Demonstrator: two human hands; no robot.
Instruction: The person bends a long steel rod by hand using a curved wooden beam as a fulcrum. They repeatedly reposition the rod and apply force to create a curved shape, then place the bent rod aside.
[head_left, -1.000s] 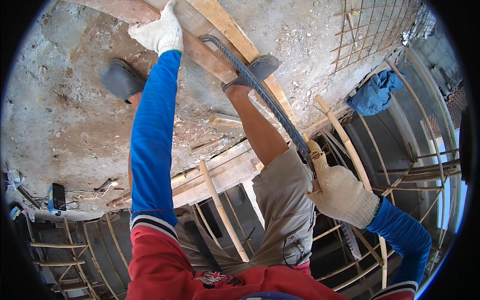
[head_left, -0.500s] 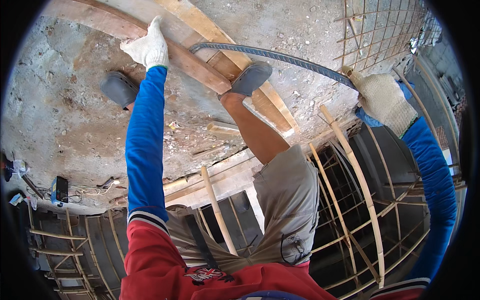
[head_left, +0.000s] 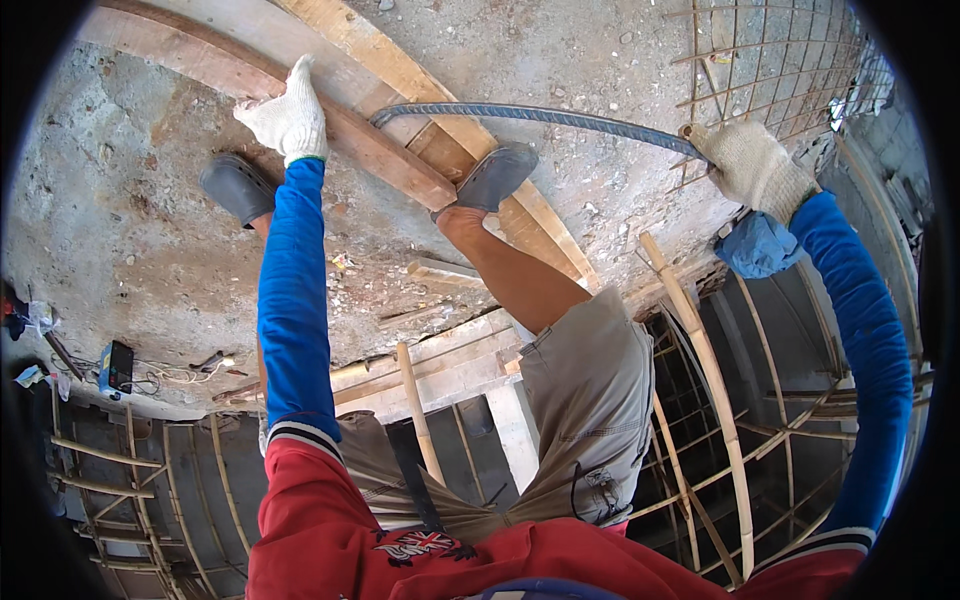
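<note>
In a white knit glove, my left hand (head_left: pixel 288 115) grips the near side of a long reddish wooden beam (head_left: pixel 390 160), thumb raised along its edge. My right hand (head_left: pixel 755 170), in a cream glove, is closed round one end of a ribbed steel bar (head_left: pixel 550 120). The bar's bent far-left tip reaches down between the beam and a paler plank (head_left: pixel 380 55). My right foot, in a grey clog (head_left: pixel 500 172), presses on the wood where beam and plank come close. My other clog (head_left: pixel 238 188) stands on the rough concrete.
Rusty wire mesh (head_left: pixel 770 60) lies at the far right. A blue cloth or bag (head_left: pixel 762 245) is below my right hand. Bamboo poles (head_left: pixel 705 380) and a drop lie along the slab's near edge. A small dark box (head_left: pixel 117 370) with wires sits at left.
My right hand has moved farther away and slightly left, with its end of the bar. The blue cloth shows more fully below it. My left hand keeps its hold on the beam.
</note>
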